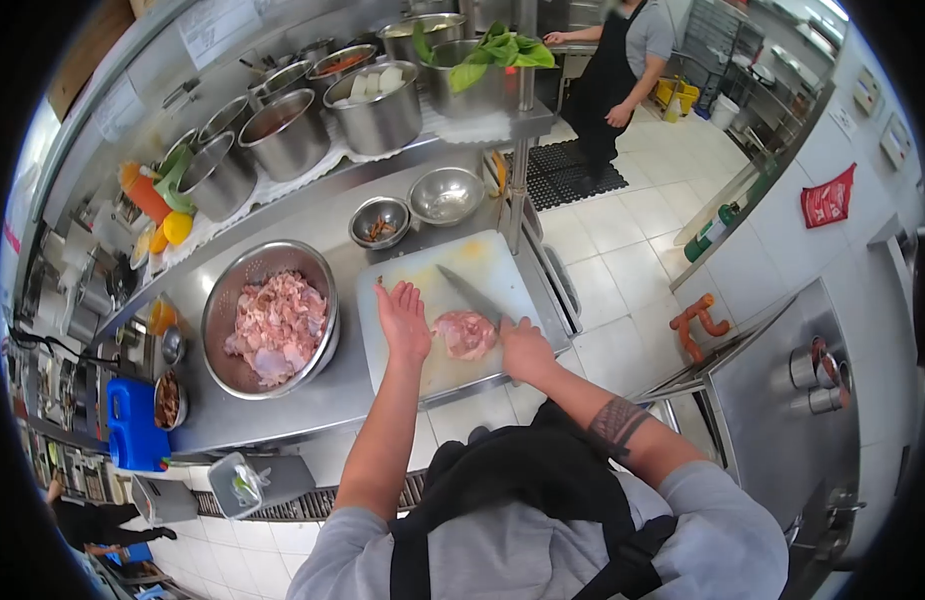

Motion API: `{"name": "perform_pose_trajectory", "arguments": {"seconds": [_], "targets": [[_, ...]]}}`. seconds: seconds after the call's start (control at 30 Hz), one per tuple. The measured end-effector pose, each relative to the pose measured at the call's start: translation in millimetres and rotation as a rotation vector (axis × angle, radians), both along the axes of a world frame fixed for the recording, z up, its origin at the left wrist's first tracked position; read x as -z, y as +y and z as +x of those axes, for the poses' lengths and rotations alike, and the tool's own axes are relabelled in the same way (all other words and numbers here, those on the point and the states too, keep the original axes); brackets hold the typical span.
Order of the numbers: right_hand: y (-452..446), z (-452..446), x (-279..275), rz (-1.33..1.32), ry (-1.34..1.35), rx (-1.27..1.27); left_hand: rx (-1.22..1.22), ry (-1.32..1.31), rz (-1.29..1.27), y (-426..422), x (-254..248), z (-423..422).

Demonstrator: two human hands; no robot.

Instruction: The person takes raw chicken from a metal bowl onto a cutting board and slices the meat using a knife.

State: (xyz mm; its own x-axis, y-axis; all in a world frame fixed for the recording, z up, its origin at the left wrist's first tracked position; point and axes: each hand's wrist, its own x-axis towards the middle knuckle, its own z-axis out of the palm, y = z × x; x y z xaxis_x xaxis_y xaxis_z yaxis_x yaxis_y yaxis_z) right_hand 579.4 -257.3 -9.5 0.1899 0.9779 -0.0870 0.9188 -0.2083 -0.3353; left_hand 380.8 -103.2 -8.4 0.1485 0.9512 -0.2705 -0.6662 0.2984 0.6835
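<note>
My right hand (pixel 525 350) is wrapped round the handle of a chef's knife (pixel 469 297), whose blade points up and left over the white cutting board (pixel 387 350). Beside that hand lies a piece of raw pink meat (pixel 464 334), with the blade just above it. My left hand (pixel 404 318) is palm up over the board's left side, fingers stretched out. A small brown bit shows by its fingertips; whether it touches them I cannot tell. To the left, a perforated metal colander (pixel 214 345) holds a heap of cut raw meat (pixel 277 328).
Behind the board stand a small metal bowl (pixel 379 222) with brown pieces and a wider metal bowl (pixel 446 196). A shelf above carries several steel pots (pixel 282 128). A blue jug (pixel 134 425) stands left. Another person (pixel 607 90) stands at the back right.
</note>
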Motion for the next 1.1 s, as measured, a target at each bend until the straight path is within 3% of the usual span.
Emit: {"name": "perform_pose_trajectory", "arguments": {"seconds": [0.07,0.13,0.17,0.23,0.37,0.43,0.53,0.57,0.63,0.67,0.73,0.77,0.87,0.9,0.93,1.0,1.07,1.1], "targets": [[13.6,-6.3,-3.9,0.002,-0.106,-0.052,-0.012,0.008,0.030,-1.4,-9.3,3.4],[16.7,-17.6,-19.2,0.382,0.070,-0.297,-0.005,0.003,0.054,-8.3,-20.5,4.3],[25.8,-27.2,-20.9,0.388,0.064,-0.302,-0.008,-0.003,0.061,-11.5,-26.2,6.5],[39.3,-53.0,-18.3,0.719,0.531,-0.417,-0.019,-0.007,0.076,-22.1,-33.6,8.6],[18.4,-82.4,-41.5,0.494,0.798,-0.233,-0.062,0.017,0.091,-29.5,-34.3,6.7],[15.7,-84.0,-41.2,0.167,1.221,-0.083,-0.053,-0.013,0.105,-31.8,-26.5,-2.1],[15.2,-85.2,-44.5,0.029,1.329,-0.024,-0.037,0.072,0.135,-38.6,-15.8,-10.8],[15.8,-84.2,-46.5,0.026,1.330,-0.024,-0.038,0.073,0.133,-43.1,-12.9,-16.9],[17.4,-80.0,-56.9,0.143,1.157,-0.060,0.198,0.515,0.192,-63.5,-28.1,-31.3],[23.1,-75.7,-56.5,0.139,1.160,-0.055,0.201,0.518,0.186,-73.8,-35.8,-37.9],[29.0,-69.7,-55.1,0.643,0.449,-0.352,0.496,0.220,-0.043,-96.7,-46.7,-52.1],[18.9,-68.2,-57.3,0.319,0.545,-0.343,0.494,0.160,-0.056,-106.6,-46.5,-57.0],[17.7,-73.2,-36.8,0.380,0.376,-0.562,0.439,0.146,-0.095,-123.6,-13.3,-65.6],[14.5,-76.9,-59.6,0.140,0.372,-0.557,0.377,0.164,-0.131,-132.1,-21.9,-66.9],[14.5,-78.2,-55.1,0.116,0.369,-0.625,0.310,0.146,-0.142,-134.7,-20.0,-76.1],[9.6,-77.2,-44.8,0.098,0.705,-0.642,0.320,0.210,-0.123,-133.9,-17.1,-92.6],[-1.7,-75.2,-76.7,-0.014,0.794,-0.598,0.046,0.376,0.070,-125.9,-40.7,-119.9],[-6.6,-69.1,-84.3,0.005,0.764,-0.550,-0.105,0.622,0.216,-121.4,-83.3,-138.3]]}}
